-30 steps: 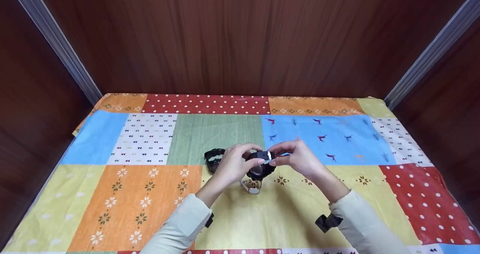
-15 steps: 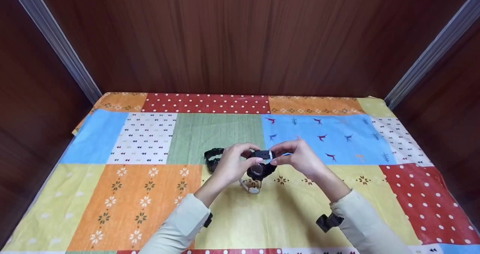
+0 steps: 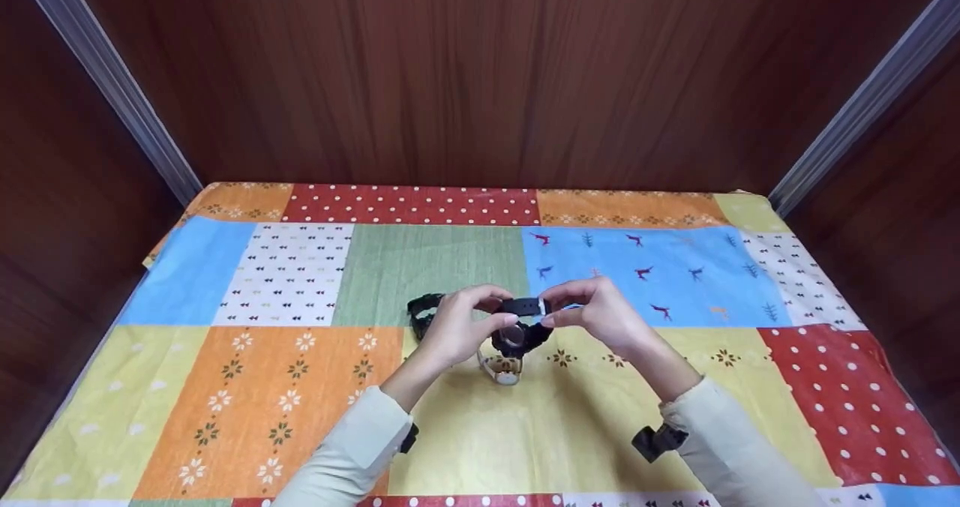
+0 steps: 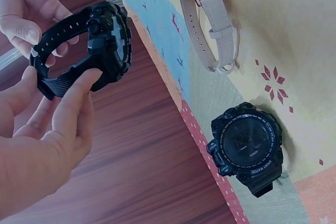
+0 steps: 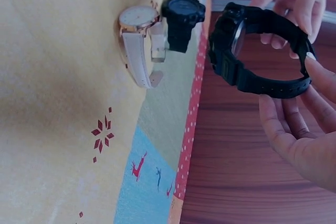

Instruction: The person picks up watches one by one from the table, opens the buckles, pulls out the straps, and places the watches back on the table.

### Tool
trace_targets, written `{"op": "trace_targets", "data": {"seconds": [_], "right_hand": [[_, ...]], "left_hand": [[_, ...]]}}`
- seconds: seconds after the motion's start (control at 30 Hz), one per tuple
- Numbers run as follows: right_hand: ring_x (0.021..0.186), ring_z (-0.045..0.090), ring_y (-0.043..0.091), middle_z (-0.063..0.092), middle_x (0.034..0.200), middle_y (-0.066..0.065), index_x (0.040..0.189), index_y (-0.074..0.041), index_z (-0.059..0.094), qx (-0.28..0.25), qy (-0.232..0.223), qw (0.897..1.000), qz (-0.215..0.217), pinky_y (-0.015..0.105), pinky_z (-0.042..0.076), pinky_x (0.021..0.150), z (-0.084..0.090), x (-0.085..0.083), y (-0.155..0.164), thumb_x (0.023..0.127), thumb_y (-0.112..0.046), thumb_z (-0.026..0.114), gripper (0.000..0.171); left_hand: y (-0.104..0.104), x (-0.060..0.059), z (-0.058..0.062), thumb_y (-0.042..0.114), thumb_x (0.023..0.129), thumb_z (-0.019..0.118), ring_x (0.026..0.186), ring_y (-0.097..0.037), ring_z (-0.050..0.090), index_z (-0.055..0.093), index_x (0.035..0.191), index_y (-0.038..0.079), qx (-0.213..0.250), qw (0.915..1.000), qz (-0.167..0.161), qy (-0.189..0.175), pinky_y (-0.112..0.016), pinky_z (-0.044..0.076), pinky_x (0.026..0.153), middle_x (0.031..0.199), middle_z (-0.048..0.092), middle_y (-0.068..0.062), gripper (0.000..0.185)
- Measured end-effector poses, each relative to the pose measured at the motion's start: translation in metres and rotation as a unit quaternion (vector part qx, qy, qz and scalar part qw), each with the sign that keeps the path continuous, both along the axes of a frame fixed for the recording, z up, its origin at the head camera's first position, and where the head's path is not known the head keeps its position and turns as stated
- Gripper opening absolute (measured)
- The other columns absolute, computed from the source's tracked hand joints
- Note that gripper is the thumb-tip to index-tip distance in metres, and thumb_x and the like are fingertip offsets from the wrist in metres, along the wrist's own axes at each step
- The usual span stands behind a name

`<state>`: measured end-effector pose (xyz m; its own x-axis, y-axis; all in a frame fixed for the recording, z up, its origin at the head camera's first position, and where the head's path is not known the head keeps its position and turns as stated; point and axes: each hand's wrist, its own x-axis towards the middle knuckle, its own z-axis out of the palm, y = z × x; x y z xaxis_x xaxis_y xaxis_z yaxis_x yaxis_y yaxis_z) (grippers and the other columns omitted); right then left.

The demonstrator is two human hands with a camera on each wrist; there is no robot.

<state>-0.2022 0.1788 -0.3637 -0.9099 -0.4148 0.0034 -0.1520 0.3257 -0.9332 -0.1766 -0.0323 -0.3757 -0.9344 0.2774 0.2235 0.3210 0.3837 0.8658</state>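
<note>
A black sports watch (image 3: 513, 337) is held up between both hands, its strap closed into a loop. My left hand (image 3: 454, 328) pinches one side of the strap with thumb and fingers. At the silvery buckle (image 3: 544, 307), my right hand (image 3: 598, 315) pinches the strap's other side. The left wrist view shows the held watch (image 4: 108, 43) from the side, with holes along its strap. A cream-strapped watch (image 3: 506, 377) with a white dial and rose-gold rim stands on the cloth below. Left of it, partly behind my left hand, is another black watch (image 3: 422, 319).
A patchwork-print cloth (image 3: 465, 447) covers the table. Dark wood-grain panels (image 3: 450, 79) rise at the back and on both sides, with grey metal strips (image 3: 120, 79) at the corners.
The strap of the held watch has turned more level between my hands, and its buckle has shifted slightly right. Both hands stay in nearly the same place. The other watches have not moved.
</note>
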Motion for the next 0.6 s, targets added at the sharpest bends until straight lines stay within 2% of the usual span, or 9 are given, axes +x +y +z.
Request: {"op": "trace_targets", "data": {"seconds": [0.6], "right_hand": [[0.086,0.06,0.021,0.067,0.089,0.014,0.1,0.007,0.066,-0.005,-0.006,1.0,-0.018,0.031,0.05,0.078,-0.0001,-0.0012,0.0043,0.071,0.0,0.074,0.031]], "left_hand": [[-0.0076,-0.0026,-0.0083,0.014,0.082,0.068,0.094,-0.021,0.06,0.066,0.103,0.004,0.002,1.0,0.003,0.0,-0.036,0.046,0.082,0.097,0.067,-0.005,0.023]]}}
